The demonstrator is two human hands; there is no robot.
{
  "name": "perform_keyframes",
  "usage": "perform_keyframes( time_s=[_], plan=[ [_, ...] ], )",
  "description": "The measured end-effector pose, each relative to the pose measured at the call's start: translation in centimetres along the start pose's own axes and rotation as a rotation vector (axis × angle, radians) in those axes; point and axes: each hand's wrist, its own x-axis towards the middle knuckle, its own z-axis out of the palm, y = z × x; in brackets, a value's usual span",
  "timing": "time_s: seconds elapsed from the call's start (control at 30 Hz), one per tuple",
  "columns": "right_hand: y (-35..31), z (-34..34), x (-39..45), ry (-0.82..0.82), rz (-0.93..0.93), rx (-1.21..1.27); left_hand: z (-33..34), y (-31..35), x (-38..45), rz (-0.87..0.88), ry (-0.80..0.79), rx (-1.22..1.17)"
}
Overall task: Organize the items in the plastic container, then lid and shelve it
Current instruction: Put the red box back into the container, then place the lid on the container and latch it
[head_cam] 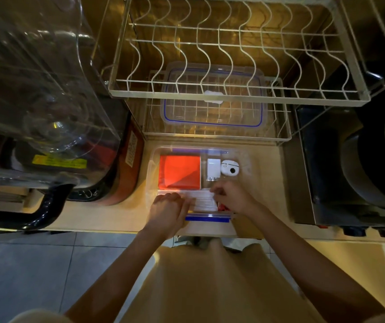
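at lower centre of the frame the left hand [167, 207] rests curled on the near left rim of the clear rectangular plastic container [150, 170]; inside lie a flat orange packet [179, 172], a white plug adapter [213, 169] and a white rounded case [229, 168]; the right hand [232, 195] pinches a white coiled cable [204, 201]; the clear blue-sealed lid [213, 99] lies on the wire rack [282, 134] above.

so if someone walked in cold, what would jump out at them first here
Probably the bright orange-red item in the left part of the clear plastic container on the counter. Next, the left hand and right hand at the container's near edge, working on a white bundle. Behind, the clear lid with a blue seal lies on the lower wire rack.
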Motion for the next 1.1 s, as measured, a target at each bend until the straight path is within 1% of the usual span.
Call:
perform_keyframes(
  time_s=[0.07, 0.17, 0.23, 0.33, 0.43, 0.5, 0.57, 0.63, 0.7, 0.77, 0.83, 0.93, 0.97, 1.07, 1.1],
  plan=[
    [-0.4, -1.6, -0.5, 0.044, 0.004, 0.121, -1.0, 0.0, 0.4, -0.034, 0.036, -0.144],
    [-1.5, -4.9, -0.9, 0.169, 0.068, 0.448, -4.4, 0.2, 2.1, -0.088, 0.106, -0.420],
    [-2.1, -7.4, -1.1, 0.278, 0.077, 0.570, -6.7, 0.2, 3.7, -0.124, 0.207, -0.474],
    [-2.2, -10.7, -0.6, 0.482, 0.051, 0.581, -10.3, 0.3, 6.1, -0.132, 0.350, -0.526],
    [-1.8, -12.9, 1.0, 0.703, 0.069, 0.605, -12.8, 1.0, 8.2, -0.165, 0.432, -0.529],
    [-1.4, -13.8, 2.2, 0.781, 0.120, 0.561, -13.8, 1.3, 9.4, -0.211, 0.468, -0.478],
    [-1.0, -14.3, 3.2, 0.771, 0.212, 0.468, -14.2, 1.5, 10.5, -0.253, 0.467, -0.408],
    [-0.8, -14.6, 4.2, 0.718, 0.297, 0.382, -14.3, 1.3, 11.7, -0.270, 0.415, -0.372],
    [-0.8, -14.8, 5.1, 0.660, 0.360, 0.348, -14.2, 1.1, 12.6, -0.298, 0.354, -0.369],
    [-0.7, -14.9, 5.8, 0.639, 0.403, 0.354, -13.9, 1.0, 13.1, -0.359, 0.295, -0.356],
    [-0.2, -15.0, 6.2, 0.634, 0.408, 0.329, -13.7, 0.9, 13.4, -0.413, 0.276, -0.388],
    [0.2, -15.1, 6.1, 0.616, 0.381, 0.332, -13.5, 0.8, 13.3, -0.478, 0.271, -0.517],
    [0.4, -15.1, 6.0, 0.615, 0.367, 0.349, -13.4, 0.9, 13.2, -0.479, 0.295, -0.536],
    [0.4, -15.0, 4.6, 0.648, 0.319, 0.368, -13.5, 1.4, 12.5, -0.443, 0.467, -0.577],
    [0.5, -14.7, 4.1, 0.656, 0.301, 0.365, -13.6, 1.5, 11.8, -0.439, 0.490, -0.580]
  ],
)
